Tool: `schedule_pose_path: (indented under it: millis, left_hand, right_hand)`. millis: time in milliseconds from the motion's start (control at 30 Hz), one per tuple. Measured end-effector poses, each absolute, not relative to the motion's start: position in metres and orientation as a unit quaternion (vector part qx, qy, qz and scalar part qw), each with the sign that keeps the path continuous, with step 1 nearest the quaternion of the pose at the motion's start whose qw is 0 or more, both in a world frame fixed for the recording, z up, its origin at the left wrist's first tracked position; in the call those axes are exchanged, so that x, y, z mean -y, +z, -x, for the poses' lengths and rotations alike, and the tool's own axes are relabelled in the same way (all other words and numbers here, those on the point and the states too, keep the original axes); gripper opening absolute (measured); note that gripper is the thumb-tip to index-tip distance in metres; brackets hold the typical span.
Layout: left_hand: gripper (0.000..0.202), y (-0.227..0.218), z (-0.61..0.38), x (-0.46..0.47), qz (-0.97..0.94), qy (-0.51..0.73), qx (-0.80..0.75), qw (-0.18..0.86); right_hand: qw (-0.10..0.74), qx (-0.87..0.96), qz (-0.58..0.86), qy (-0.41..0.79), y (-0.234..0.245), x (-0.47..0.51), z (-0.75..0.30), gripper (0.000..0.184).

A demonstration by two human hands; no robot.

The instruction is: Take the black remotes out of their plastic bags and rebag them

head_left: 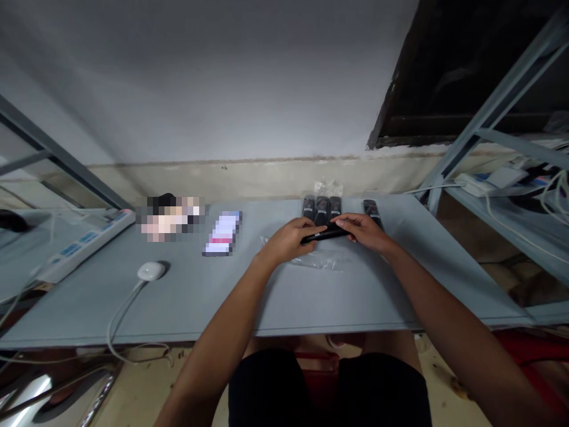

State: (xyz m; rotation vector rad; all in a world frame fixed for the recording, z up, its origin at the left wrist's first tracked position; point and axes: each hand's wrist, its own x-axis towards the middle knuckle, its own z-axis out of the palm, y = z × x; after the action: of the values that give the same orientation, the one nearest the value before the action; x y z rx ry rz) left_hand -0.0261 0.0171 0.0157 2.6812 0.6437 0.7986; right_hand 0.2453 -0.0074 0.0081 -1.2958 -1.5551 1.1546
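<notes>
Both hands hold one long black remote control (326, 233), turned sideways just above the table. My left hand (297, 240) is closed around its left end; my right hand (362, 230) pinches it near the right end. Beneath them lies a clear plastic bag (317, 261), flat and crumpled. Just behind the hands, several similar black remotes (322, 207) lie side by side, with clear plastic (328, 187) at their far ends. Another black remote (371, 209) lies apart on the right, partly hidden by my right hand.
On the grey table (213, 302) lie a phone (222, 234) with a lit, blurred screen, and a white charger puck (151, 271) with its cable. A white power strip (86, 246) runs along the left edge. Metal frames (457, 148) flank both sides; a wall stands behind.
</notes>
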Motion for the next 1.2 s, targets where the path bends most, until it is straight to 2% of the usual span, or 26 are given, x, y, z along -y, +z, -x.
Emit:
schedule_pose_path:
  millis: [267,633,833,1067,1200]
  left_hand:
    - [0.045,0.018,0.019,-0.01,-0.925,0.292,-0.209,0.124]
    - [0.041,0.022,0.022,-0.009,-0.945,0.246,-0.204,0.067]
    - [0.042,0.026,0.02,-0.006,-0.947,0.254,-0.186,0.067]
    - [0.035,0.03,0.009,-0.001,-0.934,0.301,-0.188,0.046]
    - [0.028,0.041,0.007,0.005,-0.909,0.346,-0.226,0.052]
  right_hand:
    - [0.391,0.603,0.487,0.496,0.013,0.013,-0.248,0.038]
    - [0.36,0.65,0.435,0.509,0.01,0.014,-0.243,0.041]
    - [0.313,0.652,0.413,0.553,0.01,0.017,-0.246,0.051]
    - [0.35,0.607,0.451,0.553,0.008,0.015,-0.252,0.046]
    - [0.418,0.575,0.45,0.541,0.01,0.011,-0.251,0.044]
